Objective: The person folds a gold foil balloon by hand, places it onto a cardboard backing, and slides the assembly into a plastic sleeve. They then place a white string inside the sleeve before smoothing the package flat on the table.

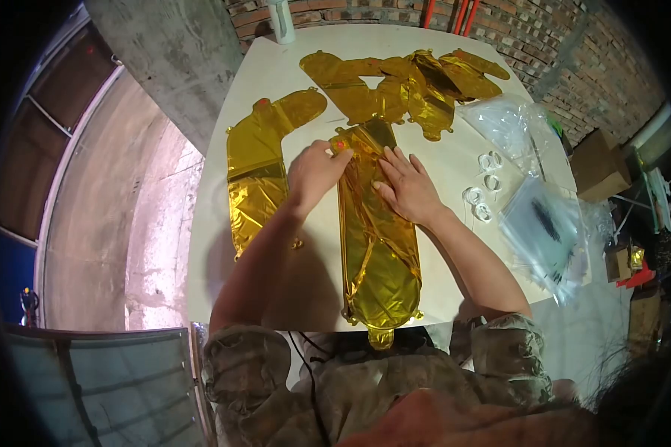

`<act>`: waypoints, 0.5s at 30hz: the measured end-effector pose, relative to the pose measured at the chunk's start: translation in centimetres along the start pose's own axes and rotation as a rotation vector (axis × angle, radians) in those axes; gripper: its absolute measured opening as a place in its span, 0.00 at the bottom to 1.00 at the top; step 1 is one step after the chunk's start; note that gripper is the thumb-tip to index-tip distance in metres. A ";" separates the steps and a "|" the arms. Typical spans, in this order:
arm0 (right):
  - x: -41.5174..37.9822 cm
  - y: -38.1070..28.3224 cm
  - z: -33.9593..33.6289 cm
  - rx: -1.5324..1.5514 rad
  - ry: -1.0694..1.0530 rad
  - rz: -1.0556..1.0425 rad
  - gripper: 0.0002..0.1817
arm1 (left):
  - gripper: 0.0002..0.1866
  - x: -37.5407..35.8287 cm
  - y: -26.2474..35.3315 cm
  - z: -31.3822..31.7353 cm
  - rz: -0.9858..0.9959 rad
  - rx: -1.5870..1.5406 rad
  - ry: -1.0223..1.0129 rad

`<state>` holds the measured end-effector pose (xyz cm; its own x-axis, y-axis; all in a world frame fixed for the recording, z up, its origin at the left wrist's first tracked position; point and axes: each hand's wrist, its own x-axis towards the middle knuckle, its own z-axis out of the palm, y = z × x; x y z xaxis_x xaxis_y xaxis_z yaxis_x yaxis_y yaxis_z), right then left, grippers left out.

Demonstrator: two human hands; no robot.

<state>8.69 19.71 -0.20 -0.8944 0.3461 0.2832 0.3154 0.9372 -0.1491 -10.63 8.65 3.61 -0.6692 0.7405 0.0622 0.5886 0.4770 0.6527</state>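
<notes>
A long gold foil piece (380, 261) lies lengthwise on the pale table, its rounded end with a small tab hanging over the front edge. At its upper left edge, my left hand (317, 171) has its fingers pinched together near a small red mark. My right hand (408, 186) rests palm down on the foil's right side, fingers spread. To the left lies a bent gold foil piece (257, 153), flat on the table. More gold foil (373, 82) is spread out beyond my hands, with a crumpled part (434, 97) at its right.
White ribbon rolls (492, 182) lie right of my right hand. Clear plastic bags (544, 223) and crumpled plastic (503, 127) cover the table's right side. A white bottle-like object (281, 21) stands at the back left. A cardboard box (600, 165) is beyond the right edge.
</notes>
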 end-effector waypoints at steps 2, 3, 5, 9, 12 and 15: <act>0.1 0.0 -0.2 0.015 0.013 0.005 0.31 | 0.39 0.6 0.7 -0.5 -0.055 0.004 -0.031; 0.1 -0.1 -0.4 0.024 -0.004 0.012 0.31 | 0.42 0.7 1.3 -0.6 -0.061 0.053 -0.039; 0.0 -0.1 -0.4 0.034 -0.017 0.026 0.31 | 0.45 0.6 2.3 -0.2 -0.061 0.105 -0.051; 0.0 -0.2 -0.4 0.048 -0.011 0.043 0.32 | 0.39 0.8 2.5 1.3 -0.050 0.181 -0.079; 0.0 -0.2 -0.3 0.056 -0.024 0.052 0.33 | 0.33 1.0 2.7 1.9 -0.100 0.173 -0.042; 0.0 0.0 0.2 0.054 -0.014 0.044 0.33 | 0.30 2.3 0.5 3.1 -0.137 -0.042 0.029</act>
<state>8.65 19.73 -0.38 -0.8848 0.3855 0.2616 0.3368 0.9173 -0.2124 -10.40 12.06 1.72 -0.7550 0.6557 -0.0080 0.4719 0.5518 0.6876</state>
